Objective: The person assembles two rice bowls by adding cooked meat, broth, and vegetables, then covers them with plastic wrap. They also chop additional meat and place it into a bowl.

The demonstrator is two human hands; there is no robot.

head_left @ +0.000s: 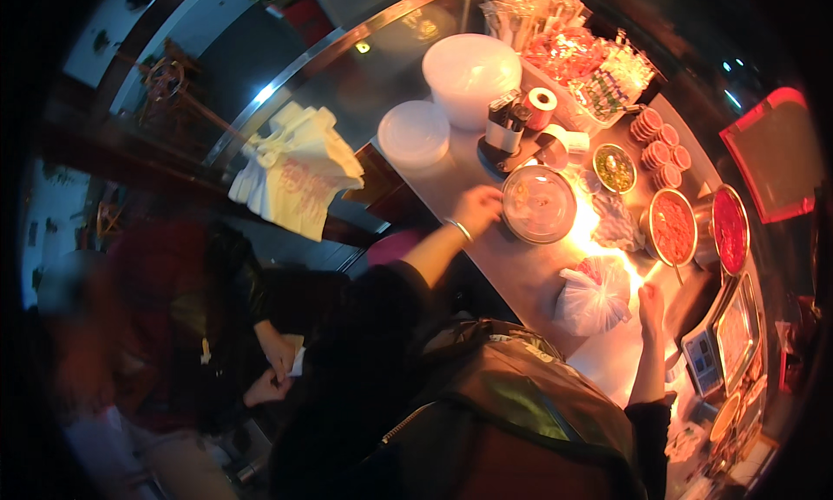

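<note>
My left hand (478, 209), with a pale bangle at the wrist, reaches to the left side of a round container with a clear lid (539, 205). Its fingers are loosely bent and apart, close to the rim; whether they touch it I cannot tell. On the counter to the right, my right hand (651, 305) is closed beside a knotted, whitish plastic bag (594, 297) with something inside. Glare hides what those fingers hold, if anything.
Food bowls (672, 227) and stacked small tubs (668, 153) line the counter's far right, above a scale (703, 361). White tubs (473, 75), a thread-like roll (541, 107) and wrapped utensils (599, 75) stand at the back. Plastic bags (299, 170) hang left; another person's hands (276, 361) hold something white.
</note>
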